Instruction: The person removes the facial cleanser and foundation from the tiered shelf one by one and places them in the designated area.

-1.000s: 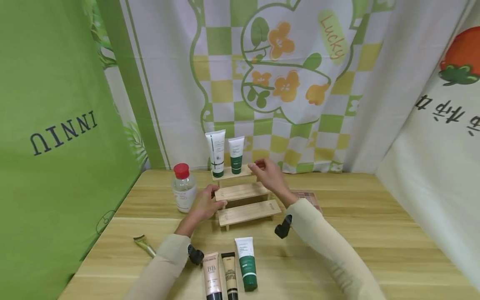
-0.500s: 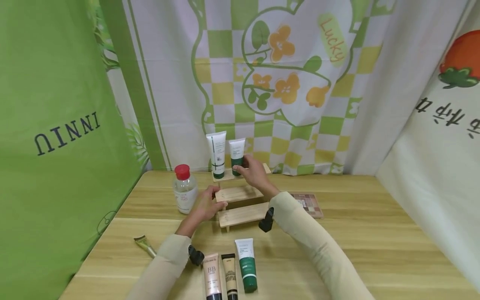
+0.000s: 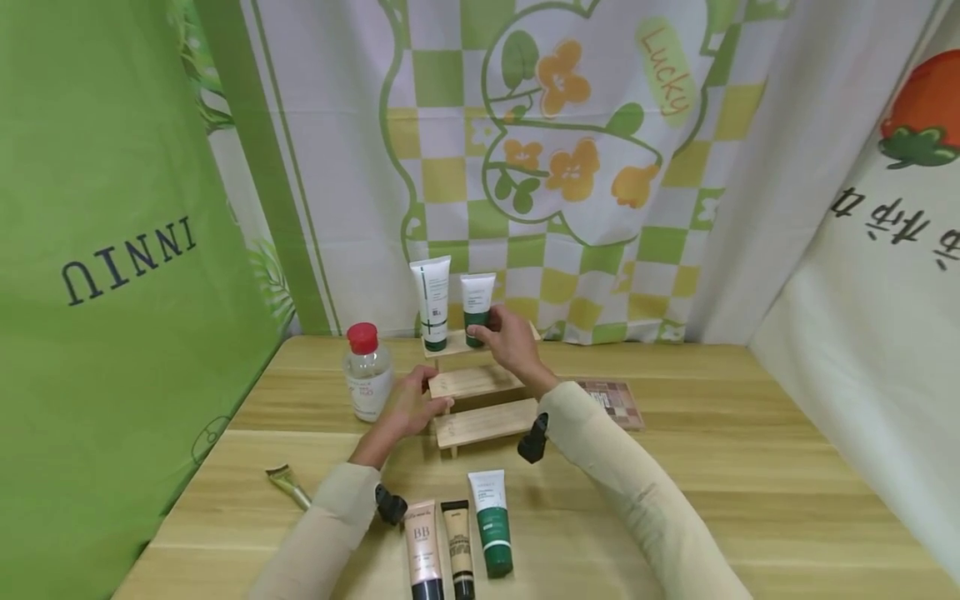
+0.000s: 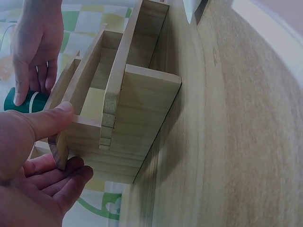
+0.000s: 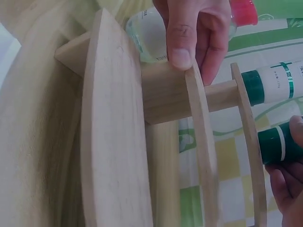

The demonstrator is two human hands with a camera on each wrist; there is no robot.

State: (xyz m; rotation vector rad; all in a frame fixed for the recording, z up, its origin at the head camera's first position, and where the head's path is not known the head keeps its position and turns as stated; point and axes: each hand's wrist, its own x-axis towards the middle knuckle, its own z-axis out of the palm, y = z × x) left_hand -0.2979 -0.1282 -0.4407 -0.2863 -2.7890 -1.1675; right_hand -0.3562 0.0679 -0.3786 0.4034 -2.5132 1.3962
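Note:
A three-step wooden display stand point(image 3: 476, 382) stands on the table. My left hand point(image 3: 407, 408) grips the left end of its middle step; in the left wrist view the thumb point(image 4: 54, 120) lies over the board and the fingers curl beneath. On the top step, a tall white tube point(image 3: 431, 300) stands upright at the left. Beside it is a smaller white-and-green squeeze tube point(image 3: 477, 292), which my right hand point(image 3: 513, 343) pinches low down, around its green part. The right wrist view shows this tube's green cap point(image 5: 271, 145) at the top board, touching or nearly so.
A clear bottle with a red cap point(image 3: 363, 375) stands left of the stand. In front lie a BB cream tube point(image 3: 422, 546), a black-capped beige tube point(image 3: 459, 546), and a green-and-white tube point(image 3: 491, 525). A brush point(image 3: 288, 485) lies left, a palette point(image 3: 618, 402) right.
My right hand has moved left from the top step's right end and taken hold of the smaller tube. That tube has shifted slightly right. My left hand has kept its grip on the stand.

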